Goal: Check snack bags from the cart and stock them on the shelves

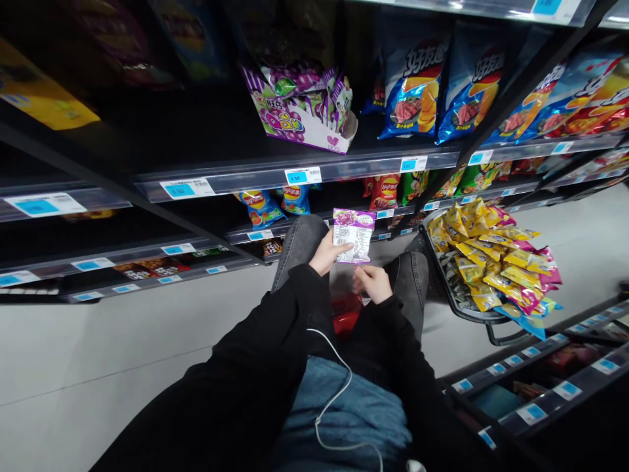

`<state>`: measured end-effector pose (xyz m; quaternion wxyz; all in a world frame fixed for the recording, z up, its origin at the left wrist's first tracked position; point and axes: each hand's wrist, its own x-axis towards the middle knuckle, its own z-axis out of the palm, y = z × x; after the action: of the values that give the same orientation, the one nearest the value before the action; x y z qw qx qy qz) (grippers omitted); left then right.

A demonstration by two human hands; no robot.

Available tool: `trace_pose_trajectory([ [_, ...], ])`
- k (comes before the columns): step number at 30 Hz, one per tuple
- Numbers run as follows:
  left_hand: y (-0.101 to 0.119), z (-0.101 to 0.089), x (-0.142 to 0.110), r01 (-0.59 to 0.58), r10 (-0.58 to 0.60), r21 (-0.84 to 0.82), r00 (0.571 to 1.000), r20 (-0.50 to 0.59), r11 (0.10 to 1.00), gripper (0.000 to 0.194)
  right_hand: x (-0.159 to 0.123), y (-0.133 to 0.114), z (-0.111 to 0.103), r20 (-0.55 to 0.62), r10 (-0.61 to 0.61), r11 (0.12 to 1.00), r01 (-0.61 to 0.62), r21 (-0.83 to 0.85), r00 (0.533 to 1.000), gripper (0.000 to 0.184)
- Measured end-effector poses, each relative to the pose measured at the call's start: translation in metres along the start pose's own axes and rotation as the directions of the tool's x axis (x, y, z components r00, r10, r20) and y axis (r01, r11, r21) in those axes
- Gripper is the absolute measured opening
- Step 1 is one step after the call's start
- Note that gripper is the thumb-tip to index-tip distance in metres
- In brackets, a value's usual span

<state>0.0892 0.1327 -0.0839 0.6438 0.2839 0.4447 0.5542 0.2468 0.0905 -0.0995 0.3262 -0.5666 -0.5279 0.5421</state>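
My left hand [328, 252] is closed on a small purple and white snack packet [354, 235], held up with its printed back toward me above my knees. Just below and to the right, my right hand [374, 283] is curled with its fingers together near the packet's lower edge; what it holds, if anything, is hidden. A red packet [346, 313] lies in my lap under both hands. On the shelf ahead stands an open purple display box [299, 121] with several packets of the same purple kind.
A dark basket [457, 295] heaped with yellow and pink snack packets stands on the floor at right. Blue chip bags [415, 82] fill the upper shelf. Shelf edges with blue price tags [303, 176] run left and at lower right. Pale floor lies at left.
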Motion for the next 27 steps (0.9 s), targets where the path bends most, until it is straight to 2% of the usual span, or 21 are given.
trace_pose_trajectory([
  [1,0.003,-0.003,0.001,0.015,-0.015,0.017,1.0,0.026,1.0,0.07,0.004,-0.002,-0.013,-0.026,0.035,0.999,-0.035,0.008,0.999,0.037],
  [2,0.006,-0.005,0.0,0.042,-0.044,0.04,0.996,0.072,0.998,0.073,0.008,-0.004,-0.025,-0.111,0.03,0.999,-0.028,0.026,0.993,0.039],
  [4,0.009,-0.006,-0.002,0.106,-0.128,0.111,0.969,0.213,0.988,0.079,0.017,-0.007,-0.048,-0.331,-0.076,0.993,0.101,0.059,0.941,0.033],
  [5,0.01,-0.006,-0.004,0.134,-0.175,0.156,0.94,0.291,0.979,0.083,0.021,-0.008,-0.056,-0.37,-0.139,0.981,0.179,0.075,0.919,0.032],
  [6,0.01,-0.005,-0.006,0.154,-0.22,0.202,0.907,0.36,0.967,0.086,0.025,-0.007,-0.061,-0.341,-0.186,0.967,0.234,0.105,0.922,0.037],
  [7,0.01,-0.005,-0.007,0.167,-0.258,0.243,0.874,0.412,0.956,0.088,0.027,-0.006,-0.065,-0.263,-0.212,0.955,0.257,0.149,0.941,0.047],
  [9,0.009,-0.004,-0.007,0.174,-0.294,0.289,0.844,0.448,0.941,0.09,0.031,-0.001,-0.066,-0.093,-0.213,0.946,0.23,0.229,0.972,0.058],
  [10,0.009,-0.004,-0.006,0.173,-0.292,0.295,0.854,0.431,0.94,0.091,0.032,0.002,-0.065,-0.062,-0.2,0.945,0.209,0.252,0.978,0.059],
  [11,0.008,-0.004,-0.006,0.166,-0.273,0.286,0.88,0.389,0.944,0.094,0.033,0.005,-0.063,-0.078,-0.187,0.944,0.201,0.261,0.979,0.058],
  [13,0.005,-0.003,-0.004,0.127,-0.186,0.226,0.946,0.264,0.966,0.099,0.033,0.008,-0.06,-0.197,-0.173,0.944,0.22,0.247,0.965,0.053],
  [15,0.0,0.0,-0.003,0.06,-0.084,0.148,0.983,0.165,0.987,0.099,0.032,0.007,-0.056,-0.329,-0.186,0.943,0.262,0.204,0.926,0.047],
  [17,-0.004,0.003,-0.003,0.004,-0.02,0.101,0.987,0.159,0.995,0.095,0.029,0.003,-0.053,-0.397,-0.229,0.941,0.306,0.142,0.889,0.039],
  [19,-0.008,0.006,-0.003,-0.014,-0.008,0.112,0.981,0.192,0.994,0.087,0.026,-0.001,-0.049,-0.409,-0.264,0.938,0.332,0.103,0.874,0.034],
  [23,-0.007,0.005,-0.001,-0.066,0.015,0.252,0.98,0.199,0.966,0.07,0.02,0.001,-0.049,-0.375,-0.222,0.951,0.285,0.121,0.9,0.035],
  [27,0.0,-0.002,0.001,-0.102,0.034,0.338,0.979,0.201,0.936,0.057,0.021,0.006,-0.059,-0.315,-0.226,0.957,0.271,0.105,0.922,0.035],
])
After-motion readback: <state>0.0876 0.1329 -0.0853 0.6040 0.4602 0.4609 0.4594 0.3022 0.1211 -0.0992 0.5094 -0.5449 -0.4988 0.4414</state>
